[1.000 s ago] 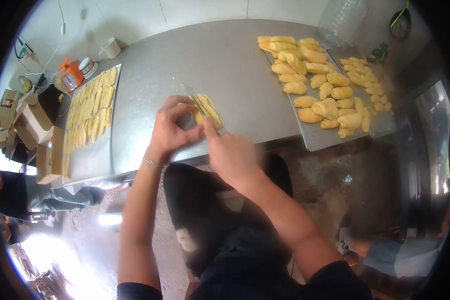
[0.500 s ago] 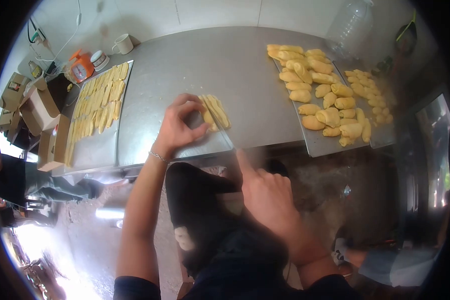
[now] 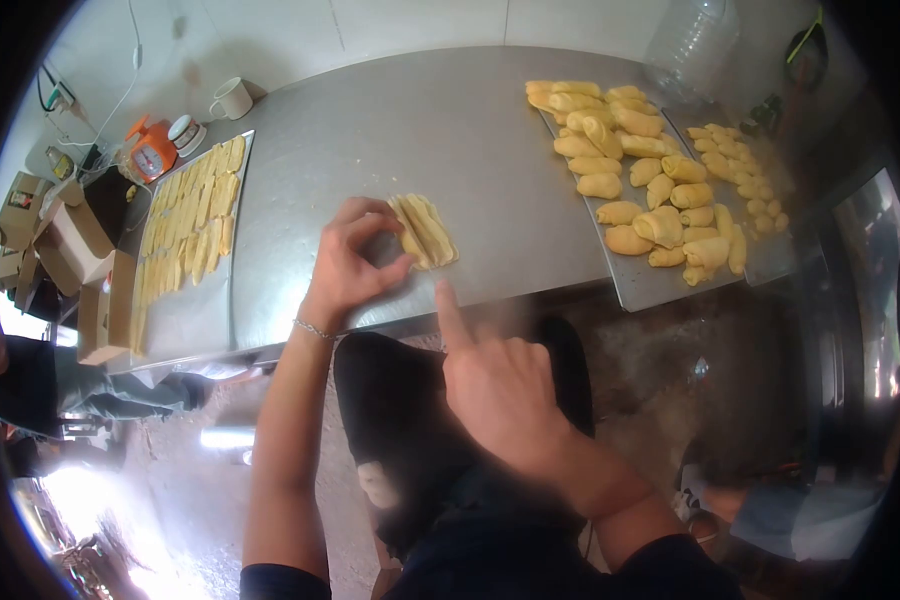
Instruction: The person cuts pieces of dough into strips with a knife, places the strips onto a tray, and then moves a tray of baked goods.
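A flat piece of yellow dough (image 3: 438,236), cut into strips, lies on the metal table. My left hand (image 3: 350,258) curls around its left side, fingertips at the far end and thumb at the near end, holding it. My right hand (image 3: 505,385) is closed around a knife, the handle hidden in the palm and the index finger stretched along it toward the dough. The thin blade is hard to make out against the strips. On the left, a tray (image 3: 195,312) bears rows of similar dough strips.
Rolled dough pieces pile on a tray (image 3: 625,290) at right, beside another tray of smaller pieces (image 3: 740,175). An orange scale (image 3: 150,150), a white mug (image 3: 232,99) and cardboard boxes (image 3: 75,240) stand at left. A large plastic bottle (image 3: 692,45) stands at back right.
My right hand has moved left and slightly nearer the dough, and the knife blade shows less. My left hand keeps its hold on the dough. The view has shifted slightly.
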Demonstrator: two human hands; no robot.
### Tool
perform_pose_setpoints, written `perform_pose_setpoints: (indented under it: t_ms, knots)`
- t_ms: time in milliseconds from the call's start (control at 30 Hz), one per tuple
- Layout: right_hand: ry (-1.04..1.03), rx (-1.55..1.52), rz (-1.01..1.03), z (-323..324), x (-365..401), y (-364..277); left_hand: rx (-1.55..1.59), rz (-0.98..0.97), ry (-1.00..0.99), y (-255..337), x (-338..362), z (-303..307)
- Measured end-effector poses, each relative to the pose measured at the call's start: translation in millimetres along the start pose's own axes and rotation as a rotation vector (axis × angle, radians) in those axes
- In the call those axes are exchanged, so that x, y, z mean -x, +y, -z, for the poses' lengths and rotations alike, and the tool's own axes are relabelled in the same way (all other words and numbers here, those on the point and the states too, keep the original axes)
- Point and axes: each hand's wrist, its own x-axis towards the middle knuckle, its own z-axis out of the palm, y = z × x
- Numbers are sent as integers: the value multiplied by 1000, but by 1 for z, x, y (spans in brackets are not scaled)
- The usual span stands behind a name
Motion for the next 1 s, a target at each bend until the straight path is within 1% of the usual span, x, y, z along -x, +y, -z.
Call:
perform_pose_setpoints:
  t_ms: [33, 267, 333, 433, 533, 633, 733, 833, 933, 1000]
  knots:
    - [-5, 1, -19, -3, 0, -2, 8, 9, -4, 0, 0, 0]
    - [18, 21, 52, -2, -6, 0, 19, 73, -31, 6, -2, -1]
    - [6, 41, 88, -1, -17, 3, 11, 75, -45, 6, -3, -1]
    - [97, -36, 122, -24, -44, 11, -13, 72, -59, 5, -5, 0]
    - [30, -130, 99, -31, -75, 14, -22, 87, -54, 7, -6, -1]
    - [65, -134, 143, -30, -63, 22, -10, 103, -43, 8, -4, -2]
    - [12, -69, 108, -11, -30, 18, -5, 107, -54, 8, -2, 1]
    - [-74, -82, 44, -11, -12, 18, -2, 97, -55, 7, -4, 0]
    - [4, -72, 92, -16, -34, 18, -17, 94, -68, 7, -5, 0]
    - [42, -148, 82, -37, -62, 20, -25, 90, -71, 7, -6, -1]
